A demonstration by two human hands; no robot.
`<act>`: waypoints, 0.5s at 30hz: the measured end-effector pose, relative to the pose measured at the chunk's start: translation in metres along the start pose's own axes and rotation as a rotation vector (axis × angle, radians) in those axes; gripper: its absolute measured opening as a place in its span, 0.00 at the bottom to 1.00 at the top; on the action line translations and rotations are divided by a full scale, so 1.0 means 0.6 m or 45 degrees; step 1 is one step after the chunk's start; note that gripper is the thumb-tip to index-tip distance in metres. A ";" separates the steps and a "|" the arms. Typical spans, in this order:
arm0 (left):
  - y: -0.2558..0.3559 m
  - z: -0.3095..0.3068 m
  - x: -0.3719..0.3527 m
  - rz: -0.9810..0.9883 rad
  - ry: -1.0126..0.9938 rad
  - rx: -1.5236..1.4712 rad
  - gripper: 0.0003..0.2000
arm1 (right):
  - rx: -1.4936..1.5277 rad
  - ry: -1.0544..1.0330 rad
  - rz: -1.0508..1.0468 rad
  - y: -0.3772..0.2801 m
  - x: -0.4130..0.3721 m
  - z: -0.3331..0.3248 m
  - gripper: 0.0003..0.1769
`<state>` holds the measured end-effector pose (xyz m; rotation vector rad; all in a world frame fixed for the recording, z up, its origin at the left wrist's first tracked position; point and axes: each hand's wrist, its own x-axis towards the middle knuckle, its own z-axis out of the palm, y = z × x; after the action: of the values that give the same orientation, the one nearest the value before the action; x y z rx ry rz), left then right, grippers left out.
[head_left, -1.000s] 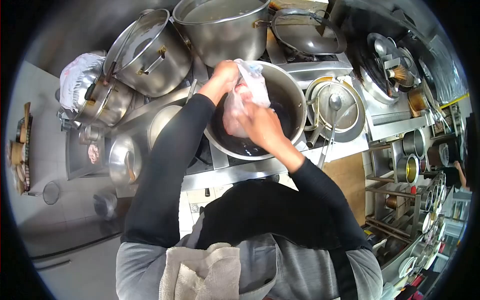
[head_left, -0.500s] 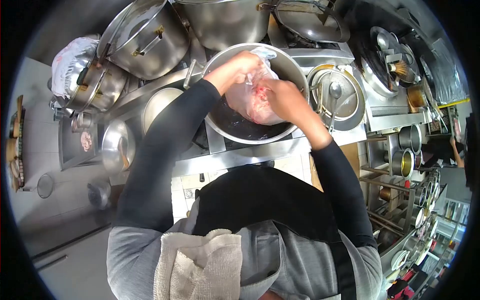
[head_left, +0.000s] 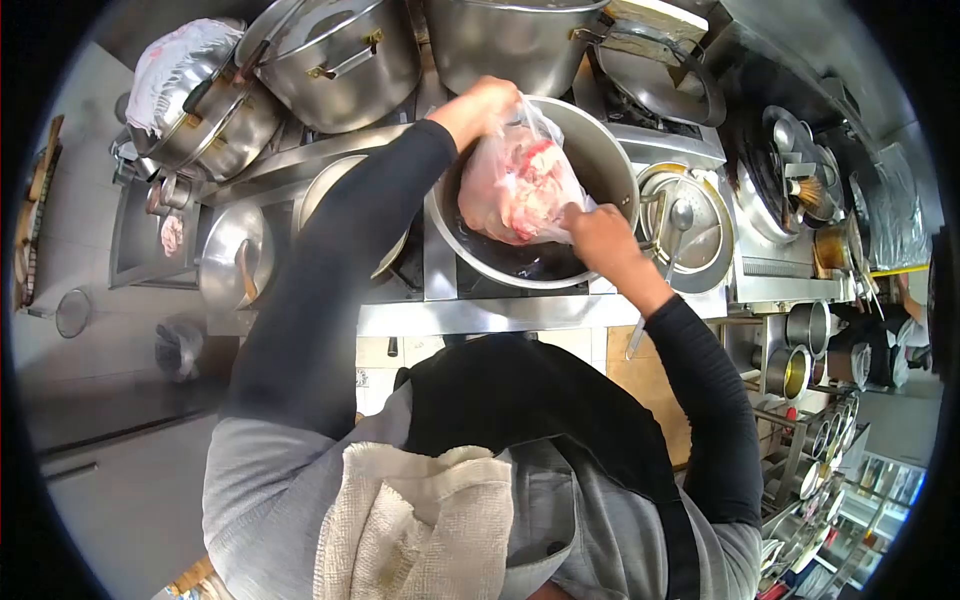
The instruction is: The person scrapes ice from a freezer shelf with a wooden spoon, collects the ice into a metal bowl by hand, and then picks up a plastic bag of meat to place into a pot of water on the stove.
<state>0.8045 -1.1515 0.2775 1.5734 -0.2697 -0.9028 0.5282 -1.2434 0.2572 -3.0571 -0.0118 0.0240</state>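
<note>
A clear plastic bag [head_left: 520, 190] of pale pink and red raw meat hangs tilted over a large metal pot [head_left: 622, 165] with dark liquid low inside. My left hand [head_left: 490, 103] grips the bag's gathered plastic at the upper left, its fingers closed. At the bag's lower right, my right hand [head_left: 600, 240] pinches a corner of the plastic. Between the hands the meat bulges inside the bag, above the liquid.
Tall steel pots [head_left: 335, 65] stand behind. To the right are a bowl [head_left: 700, 225] with a ladle [head_left: 681, 215] and a wok area with a brush [head_left: 806, 190]. At left sits a steel bowl [head_left: 225, 270] with a wooden spoon. Part of another person [head_left: 890, 330] shows at far right.
My right hand has moved from the meat's upper side down to the bag's lower right corner. The bag is spread wider, showing more meat. The view has shifted slightly.
</note>
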 end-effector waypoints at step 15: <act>-0.025 0.093 0.030 -0.239 -0.247 -0.617 0.06 | 0.658 0.439 0.443 -0.030 0.114 0.078 0.24</act>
<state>0.7742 -1.2004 0.2595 1.0756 -0.0314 -1.1701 0.5957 -1.2212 0.2111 -2.4733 0.4679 -0.4077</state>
